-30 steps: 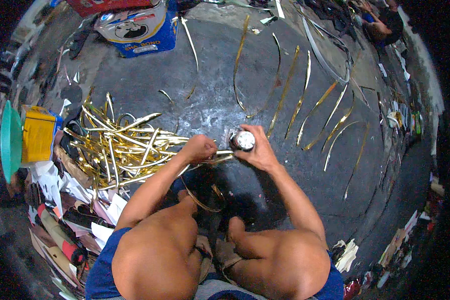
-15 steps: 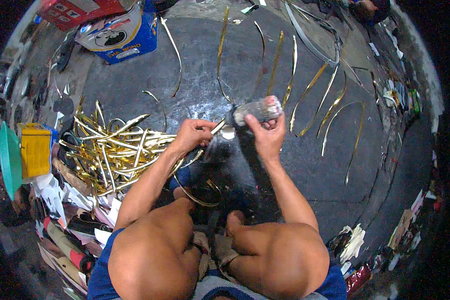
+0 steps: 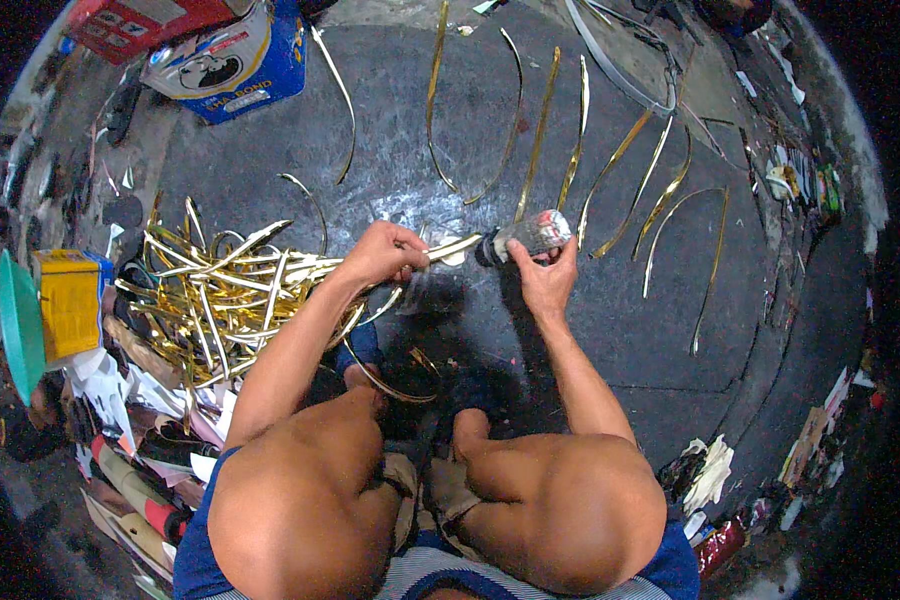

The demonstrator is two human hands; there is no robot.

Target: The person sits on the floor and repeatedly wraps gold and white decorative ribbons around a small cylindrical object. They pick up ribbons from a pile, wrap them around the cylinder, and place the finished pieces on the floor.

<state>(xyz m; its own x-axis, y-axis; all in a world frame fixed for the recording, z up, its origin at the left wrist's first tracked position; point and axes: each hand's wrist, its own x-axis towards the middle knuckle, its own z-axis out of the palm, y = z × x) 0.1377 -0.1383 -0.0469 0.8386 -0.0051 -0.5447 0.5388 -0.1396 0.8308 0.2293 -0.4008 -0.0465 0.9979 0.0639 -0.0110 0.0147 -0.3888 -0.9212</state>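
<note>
Pinched in the fingers of my left hand (image 3: pixel 385 255) is a narrow gold strip (image 3: pixel 457 246), stretched rightward along the dark floor. My right hand (image 3: pixel 547 283) grips a stubby grey cylindrical tool (image 3: pixel 532 237) with a dark end and a red-and-white mottled top; its exact kind is unclear. That dark end meets the strip's right end. A pale round patch (image 3: pixel 452 258) shows on the floor beneath the strip. Left of my left hand lies a tangled pile of gold strips (image 3: pixel 215 300), its near side partly behind my forearm.
Several separate gold strips (image 3: pixel 540 135) lie spread across the floor beyond my hands. At the far left stands a blue-and-white tin (image 3: pixel 255 70) beside a red box (image 3: pixel 140 25). A yellow tin (image 3: pixel 68 300) with a green disc (image 3: pixel 18 325) and paper scraps (image 3: pixel 110 390) are at left.
The grey tool has come down slightly and tilted, its dark end now at the strip. The strip now extends flatter between my hands; my left hand has moved a little upward.
</note>
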